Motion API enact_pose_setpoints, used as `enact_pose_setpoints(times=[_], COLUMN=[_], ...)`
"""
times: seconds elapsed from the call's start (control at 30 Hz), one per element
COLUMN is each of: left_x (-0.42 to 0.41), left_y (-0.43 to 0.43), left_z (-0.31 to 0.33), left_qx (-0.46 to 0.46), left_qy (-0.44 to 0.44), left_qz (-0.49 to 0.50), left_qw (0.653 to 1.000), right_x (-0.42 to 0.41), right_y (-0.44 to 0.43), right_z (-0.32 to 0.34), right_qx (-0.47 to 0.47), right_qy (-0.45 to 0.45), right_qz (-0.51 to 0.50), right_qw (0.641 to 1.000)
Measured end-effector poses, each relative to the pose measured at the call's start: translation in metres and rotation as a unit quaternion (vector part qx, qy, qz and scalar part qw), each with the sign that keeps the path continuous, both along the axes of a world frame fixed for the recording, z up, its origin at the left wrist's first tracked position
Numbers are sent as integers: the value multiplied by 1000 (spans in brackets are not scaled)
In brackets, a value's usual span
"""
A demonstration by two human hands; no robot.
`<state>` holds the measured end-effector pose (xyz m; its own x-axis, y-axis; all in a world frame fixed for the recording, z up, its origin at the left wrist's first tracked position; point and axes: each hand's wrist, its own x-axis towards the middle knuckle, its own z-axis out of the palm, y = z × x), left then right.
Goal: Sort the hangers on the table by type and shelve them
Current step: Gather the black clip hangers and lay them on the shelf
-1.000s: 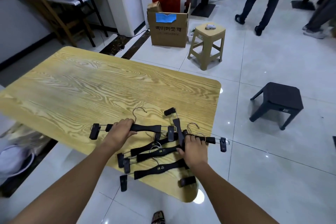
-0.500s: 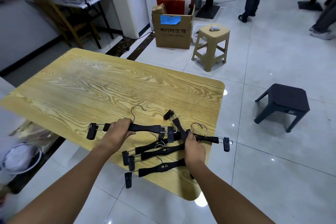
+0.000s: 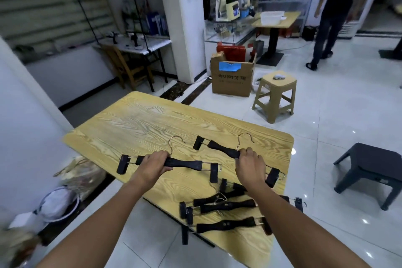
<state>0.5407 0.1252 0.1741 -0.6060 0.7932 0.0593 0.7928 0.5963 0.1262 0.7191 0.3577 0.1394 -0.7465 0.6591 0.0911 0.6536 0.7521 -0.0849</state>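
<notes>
Several black clip hangers with metal hooks are over the yellow wood-grain table (image 3: 134, 128). My left hand (image 3: 153, 164) grips the bar of one clip hanger (image 3: 185, 163), held level above the table. My right hand (image 3: 250, 164) grips a second clip hanger (image 3: 221, 149), tilted down to the right, its far clip hidden behind my wrist. A pile of three more hangers (image 3: 226, 205) lies near the table's front right corner, under my right forearm.
A cardboard box (image 3: 232, 78) and a beige stool (image 3: 275, 93) stand beyond the table. A dark stool (image 3: 369, 169) is on the right. Bags and a white basin (image 3: 58, 204) sit on the floor at left. Two people stand at the back by shelves.
Both hands have lifted a hanger each away from the pile; the right one pulled its hanger up and out. The view has tilted upward, showing more of the room.
</notes>
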Motion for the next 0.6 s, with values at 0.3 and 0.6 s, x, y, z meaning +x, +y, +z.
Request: enact_pose_setpoints(times=[0.3,0.6], left_x=[18,85], left_y=[-93,-176], left_z=[53,77], left_qx=[12,63], left_qy=[23,20], left_qz=[97,269], left_qw=[995,961], right_x=[-63,-79], right_y=[-48,-119], right_z=[71,113], right_qx=[15,-1], right_qy=[143,201], right_qz=[110,304], right_qw=[983,931])
